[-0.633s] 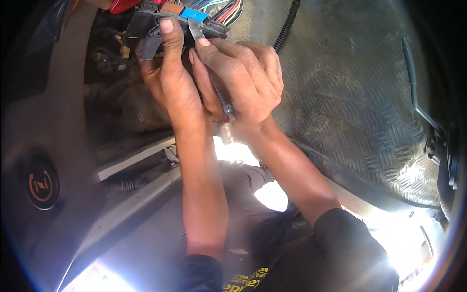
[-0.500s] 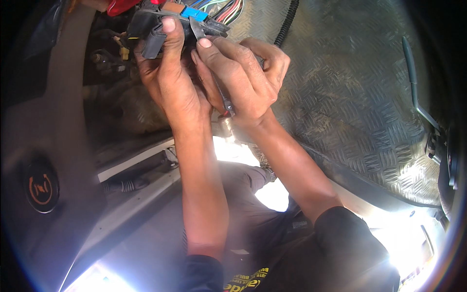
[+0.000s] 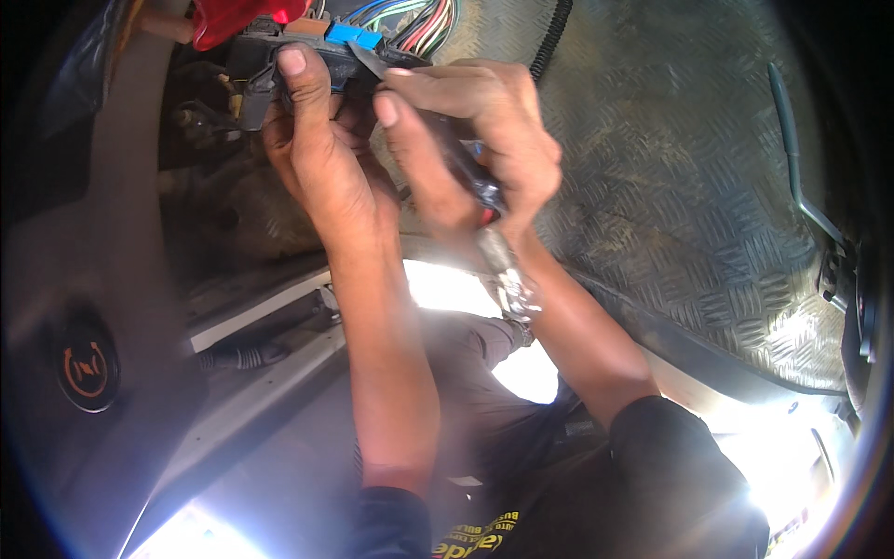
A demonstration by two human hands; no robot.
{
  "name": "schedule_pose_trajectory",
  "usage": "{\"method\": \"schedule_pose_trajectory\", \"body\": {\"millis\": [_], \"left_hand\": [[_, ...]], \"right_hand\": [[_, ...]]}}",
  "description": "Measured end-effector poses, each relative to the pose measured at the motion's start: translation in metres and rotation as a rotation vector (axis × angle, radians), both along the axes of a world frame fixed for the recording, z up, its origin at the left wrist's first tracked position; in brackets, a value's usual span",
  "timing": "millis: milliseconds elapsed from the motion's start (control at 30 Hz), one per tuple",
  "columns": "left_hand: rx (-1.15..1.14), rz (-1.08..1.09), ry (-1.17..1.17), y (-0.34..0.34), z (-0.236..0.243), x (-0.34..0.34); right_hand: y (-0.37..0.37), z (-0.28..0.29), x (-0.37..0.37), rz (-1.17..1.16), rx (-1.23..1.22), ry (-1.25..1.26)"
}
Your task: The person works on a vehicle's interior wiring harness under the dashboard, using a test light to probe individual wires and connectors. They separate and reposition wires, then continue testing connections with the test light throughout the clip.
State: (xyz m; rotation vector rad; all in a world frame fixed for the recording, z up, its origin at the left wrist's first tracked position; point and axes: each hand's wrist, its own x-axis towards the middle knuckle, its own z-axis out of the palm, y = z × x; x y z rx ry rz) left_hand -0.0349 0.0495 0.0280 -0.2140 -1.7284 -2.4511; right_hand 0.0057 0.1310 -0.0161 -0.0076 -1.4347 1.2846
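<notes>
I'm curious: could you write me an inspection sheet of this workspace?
Surface: patterned metal sheet, brownish smudges.
Job's things: black connector block; blue connector and brown connector along its upper edge; thin blade at the blue one, contact unclear.
Clutter: red item, cut off at the top.
Hands: left hand grips the block; right hand holds the blade.
Cables: coloured wires beyond the blue connector; black corrugated tube.
Surroundings: grey lever at right; round dark badge at left.

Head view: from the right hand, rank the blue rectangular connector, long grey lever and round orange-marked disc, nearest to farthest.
1. Blue rectangular connector, upper left of the right hand
2. Long grey lever, right side
3. Round orange-marked disc, lower left
</notes>
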Motion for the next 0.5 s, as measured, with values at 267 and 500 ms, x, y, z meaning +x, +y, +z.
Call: {"method": "schedule_pose_trajectory", "body": {"millis": [267,500], "left_hand": [[0.005,-0.034,-0.042,-0.002,-0.014,-0.002],[0.050,-0.121,-0.042,-0.002,-0.021,-0.004]], "right_hand": [[0.026,0.027,0.012,0.385,-0.406,-0.290],[0.029,0.026,0.013,0.476,-0.396,-0.280]]}}
